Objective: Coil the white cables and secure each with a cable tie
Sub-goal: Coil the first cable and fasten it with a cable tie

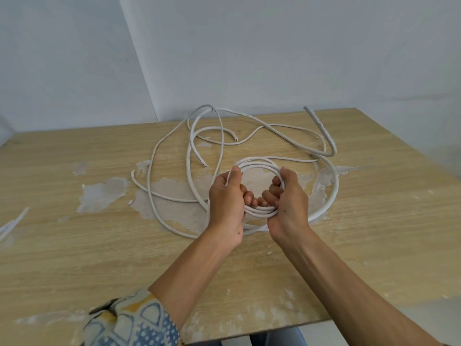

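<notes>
A small coil of white cable (258,164) with several loops is held above the middle of the wooden table (74,258). My left hand (227,204) grips the coil's left side and my right hand (289,201) grips its right side, fingers curled through the ring. The uncoiled length of this cable (333,186) sweeps out to the right and back. More loose white cables (189,146) lie tangled on the far half of the table, with cut ends showing. White cable ties (12,224) lie at the table's left edge.
The table top has patches of peeled veneer (104,193) around the middle. Pale walls stand close behind the table's far edge. A thick grey-white cable end (318,123) sticks up at the far right. The table's near edge runs just below my forearms.
</notes>
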